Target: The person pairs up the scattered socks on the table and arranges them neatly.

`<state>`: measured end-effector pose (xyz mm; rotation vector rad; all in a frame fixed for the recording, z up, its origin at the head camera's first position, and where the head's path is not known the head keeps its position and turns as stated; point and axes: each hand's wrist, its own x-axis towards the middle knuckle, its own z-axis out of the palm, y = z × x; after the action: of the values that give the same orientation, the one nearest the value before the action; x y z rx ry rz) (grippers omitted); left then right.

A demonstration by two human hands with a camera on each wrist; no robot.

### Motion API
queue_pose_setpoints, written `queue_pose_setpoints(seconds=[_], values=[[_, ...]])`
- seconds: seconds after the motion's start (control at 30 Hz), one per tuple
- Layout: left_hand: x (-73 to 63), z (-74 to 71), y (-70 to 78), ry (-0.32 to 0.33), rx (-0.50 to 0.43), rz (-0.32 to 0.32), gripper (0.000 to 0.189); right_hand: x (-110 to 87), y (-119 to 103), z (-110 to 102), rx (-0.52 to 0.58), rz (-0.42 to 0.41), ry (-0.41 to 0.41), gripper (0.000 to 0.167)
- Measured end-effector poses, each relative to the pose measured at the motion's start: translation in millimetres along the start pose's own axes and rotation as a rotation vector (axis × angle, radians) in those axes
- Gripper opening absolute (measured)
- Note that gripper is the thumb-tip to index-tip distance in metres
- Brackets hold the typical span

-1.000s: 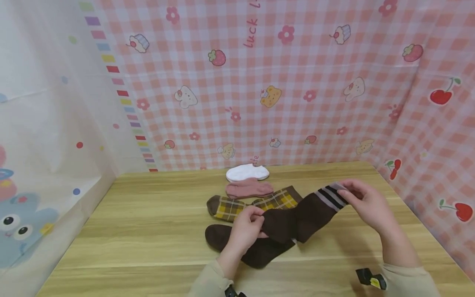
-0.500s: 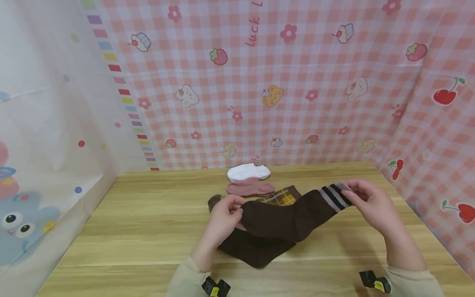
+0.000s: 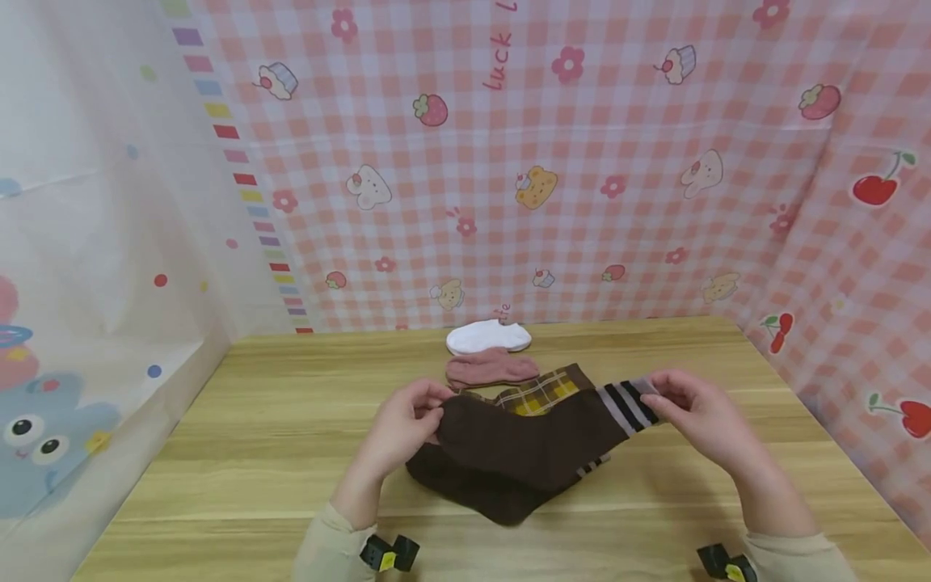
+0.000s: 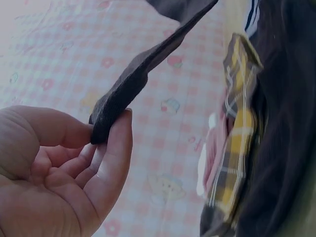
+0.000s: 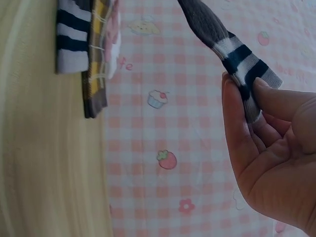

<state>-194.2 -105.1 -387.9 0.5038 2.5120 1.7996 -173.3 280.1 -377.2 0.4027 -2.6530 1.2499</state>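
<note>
A dark brown sock (image 3: 524, 436) with a grey-and-black striped cuff is stretched between both hands above the table. My left hand (image 3: 402, 427) pinches its toe end between thumb and fingers. At the other end my right hand (image 3: 698, 416) pinches the striped cuff (image 5: 242, 61). Below it lies a matching dark brown sock (image 3: 494, 497), partly covered in the head view, its striped cuff peeking out. Behind the held sock lies a yellow-and-brown plaid sock (image 3: 549, 390), partly hidden.
Farther back on the wooden table (image 3: 291, 420) lie a pink sock (image 3: 490, 368) and a white low-cut sock (image 3: 487, 337), in a row. A pink checked cloth (image 3: 465, 162) hangs along the table's back and right side, and a white printed cloth (image 3: 109, 202) on the left.
My left hand has moved left along with the sock's toe, straightening the sock out. My right hand has shifted slightly left and down, so the held sock now overlaps the lower brown one more.
</note>
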Motion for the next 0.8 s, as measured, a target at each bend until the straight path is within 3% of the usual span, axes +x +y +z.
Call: queue_pose_setpoints(seconds=[0.4,0.8], values=[[-7.2,-19.8,-11.8,0.038,0.052,-0.070,0.018,-0.7,5.4,17.9,0.044,0.011,-0.128,0.011],[-12.2,-30.5,-26.4,-0.009,0.076,-0.115,0.018,-1.4,13.6,31.7,0.065,-0.029,-0.260,0.007]])
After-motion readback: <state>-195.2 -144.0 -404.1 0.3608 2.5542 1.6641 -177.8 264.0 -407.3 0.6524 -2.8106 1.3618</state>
